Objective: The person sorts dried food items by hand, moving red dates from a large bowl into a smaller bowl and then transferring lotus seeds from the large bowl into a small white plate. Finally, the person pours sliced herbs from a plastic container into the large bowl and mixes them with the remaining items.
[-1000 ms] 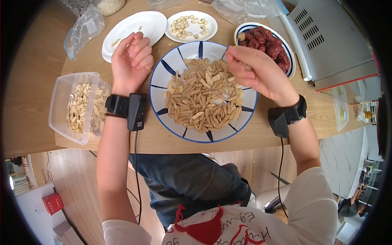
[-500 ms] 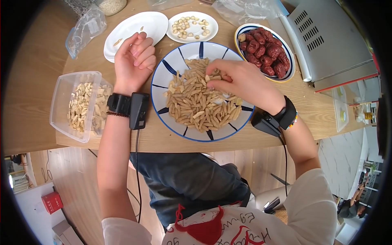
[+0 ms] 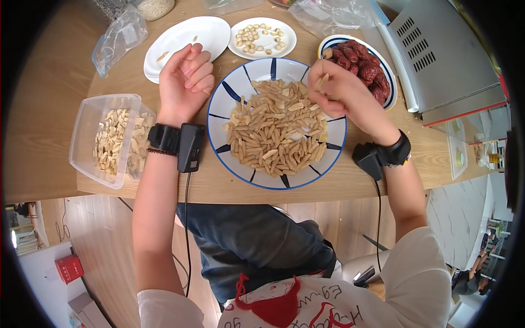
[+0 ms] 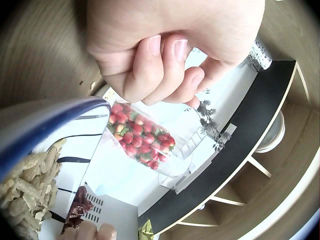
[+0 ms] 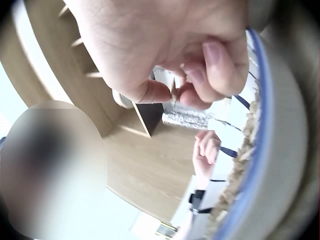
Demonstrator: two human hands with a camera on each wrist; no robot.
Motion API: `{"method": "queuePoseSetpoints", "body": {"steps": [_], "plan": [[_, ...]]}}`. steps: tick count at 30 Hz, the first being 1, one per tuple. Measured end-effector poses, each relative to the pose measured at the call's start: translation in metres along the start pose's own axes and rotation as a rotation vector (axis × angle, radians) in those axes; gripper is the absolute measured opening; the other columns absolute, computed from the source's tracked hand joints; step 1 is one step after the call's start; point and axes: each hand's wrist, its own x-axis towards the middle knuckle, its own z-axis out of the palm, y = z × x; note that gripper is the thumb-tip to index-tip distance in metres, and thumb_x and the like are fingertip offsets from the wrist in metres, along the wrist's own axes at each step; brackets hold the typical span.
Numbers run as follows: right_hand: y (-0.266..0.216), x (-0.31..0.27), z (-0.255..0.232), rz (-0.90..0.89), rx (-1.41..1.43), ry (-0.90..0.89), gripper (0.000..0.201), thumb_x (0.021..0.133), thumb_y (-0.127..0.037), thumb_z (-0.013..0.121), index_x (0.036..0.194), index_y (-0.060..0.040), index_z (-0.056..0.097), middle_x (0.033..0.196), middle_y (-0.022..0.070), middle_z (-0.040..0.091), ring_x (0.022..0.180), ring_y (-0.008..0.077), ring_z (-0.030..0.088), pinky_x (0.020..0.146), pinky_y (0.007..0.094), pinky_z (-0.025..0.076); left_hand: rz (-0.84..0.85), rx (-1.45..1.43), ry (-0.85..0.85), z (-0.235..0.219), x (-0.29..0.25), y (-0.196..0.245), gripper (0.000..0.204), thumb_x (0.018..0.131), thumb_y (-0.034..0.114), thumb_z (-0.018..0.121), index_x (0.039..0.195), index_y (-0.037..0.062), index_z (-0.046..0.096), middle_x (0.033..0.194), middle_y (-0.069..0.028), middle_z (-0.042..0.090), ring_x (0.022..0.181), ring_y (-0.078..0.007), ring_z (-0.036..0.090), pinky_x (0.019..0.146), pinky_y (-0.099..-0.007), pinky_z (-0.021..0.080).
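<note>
A large white bowl with blue stripes [image 3: 220, 127] stands before me, heaped with slender tan dried roots [image 3: 268, 136]. Over its right side is my right hand [image 3: 353, 101], pinching one small dried root [image 5: 174, 94] between thumb and fingertip. My left hand [image 3: 187, 90] is palm up left of the bowl, fingers loosely curled around nothing. Behind it, a white oval plate [image 3: 188, 33] carries a couple of small pieces. Lotus seeds [image 3: 247, 41] lie on a small round plate [image 3: 266, 41] beyond the bowl. Red dates [image 3: 367, 72] fill a blue-rimmed dish, partly hidden by my right hand.
At the left, a clear plastic box [image 3: 82, 143] lies tipped with pale dried slices [image 3: 112, 143] inside. Plastic bags [image 3: 121, 39] sit at the back. A metal appliance with vents [image 3: 445, 57] borders the right side, beside a white roll [image 3: 397, 68].
My right hand reached in over the roots at the bowl's upper right, then drew back right with a piece pinched. My left hand has stayed almost still.
</note>
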Motion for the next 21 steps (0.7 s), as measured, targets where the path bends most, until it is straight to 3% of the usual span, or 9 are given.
{"method": "queuePoseSetpoints", "body": {"steps": [2,6,8,10,12,13,16,19,21], "plan": [[-0.001,0.003,-0.007,0.027,0.472,-0.138,0.016,0.087,-0.015,0.045,0.096,-0.0028,0.052,0.068,-0.0028,0.046,0.053,0.0037,0.034,0.045,0.0191,0.028,0.000,-0.002,-0.004,0.000,0.000,0.000,0.018,0.095,0.017,0.041,0.088,0.0035,0.050,0.059,0.0035,0.033,0.043,-0.0057,0.026,0.041,-0.0211,0.023],[0.000,0.006,-0.012,0.103,0.399,-0.031,0.021,0.089,-0.018,0.049,0.095,-0.0003,0.057,0.069,-0.0022,0.049,0.053,0.0050,0.038,0.046,0.0208,0.032,-0.006,-0.011,-0.012,0.000,0.000,0.000,0.018,0.095,0.017,0.041,0.088,0.0036,0.050,0.059,0.0036,0.032,0.043,-0.0057,0.026,0.041,-0.0211,0.023],[0.002,0.006,-0.004,-0.097,-0.245,0.117,0.017,0.088,-0.016,0.053,0.094,-0.0007,0.058,0.065,-0.0027,0.043,0.054,0.0060,0.037,0.048,0.0211,0.032,-0.006,-0.011,-0.011,0.000,0.000,0.000,0.018,0.095,0.017,0.041,0.088,0.0035,0.050,0.059,0.0036,0.032,0.043,-0.0057,0.026,0.041,-0.0212,0.023],[0.002,0.003,0.006,-0.216,-0.682,0.154,0.015,0.086,-0.014,0.058,0.096,-0.0024,0.060,0.063,-0.0016,0.040,0.055,0.0078,0.038,0.050,0.0225,0.032,-0.004,-0.008,-0.006,0.000,0.000,0.000,0.018,0.095,0.017,0.041,0.088,0.0034,0.050,0.059,0.0036,0.032,0.043,-0.0056,0.026,0.041,-0.0212,0.023],[-0.004,-0.002,0.013,-0.250,-0.914,0.084,0.020,0.082,-0.012,0.064,0.100,-0.0053,0.063,0.062,0.0012,0.040,0.057,0.0102,0.040,0.052,0.0250,0.034,-0.005,-0.008,-0.015,0.000,0.001,0.000,0.018,0.095,0.017,0.041,0.089,0.0033,0.050,0.059,0.0036,0.033,0.043,-0.0056,0.026,0.041,-0.0211,0.023],[-0.003,-0.003,0.016,-0.259,-0.956,0.049,0.022,0.078,-0.011,0.067,0.099,-0.0052,0.062,0.063,0.0049,0.039,0.057,0.0133,0.041,0.053,0.0271,0.035,-0.006,-0.009,-0.021,0.000,0.001,0.000,0.018,0.095,0.017,0.041,0.089,0.0033,0.050,0.059,0.0036,0.033,0.043,-0.0056,0.026,0.041,-0.0211,0.023],[0.006,-0.001,0.020,-0.269,-1.072,0.077,0.016,0.078,-0.015,0.065,0.087,-0.0029,0.060,0.072,0.0113,0.056,0.068,0.0252,0.055,0.060,0.0338,0.043,0.000,0.002,-0.003,0.001,0.000,0.000,0.018,0.095,0.017,0.041,0.089,0.0032,0.050,0.059,0.0036,0.033,0.043,-0.0055,0.026,0.041,-0.0210,0.023],[0.005,0.000,0.019,-0.276,-1.022,0.064,0.016,0.078,-0.016,0.065,0.083,-0.0026,0.057,0.072,0.0113,0.055,0.066,0.0270,0.054,0.059,0.0345,0.043,0.004,0.003,0.000,0.000,0.001,0.000,0.018,0.095,0.017,0.041,0.089,0.0029,0.051,0.059,0.0037,0.033,0.043,-0.0054,0.026,0.040,-0.0208,0.023],[0.003,0.001,0.018,-0.183,-0.961,0.048,0.018,0.080,-0.019,0.064,0.085,-0.0025,0.058,0.070,0.0111,0.053,0.063,0.0247,0.052,0.057,0.0329,0.042,0.003,0.004,0.000,0.001,0.001,0.000,0.018,0.095,0.017,0.041,0.089,0.0028,0.051,0.059,0.0037,0.033,0.043,-0.0054,0.026,0.040,-0.0207,0.023]]}}
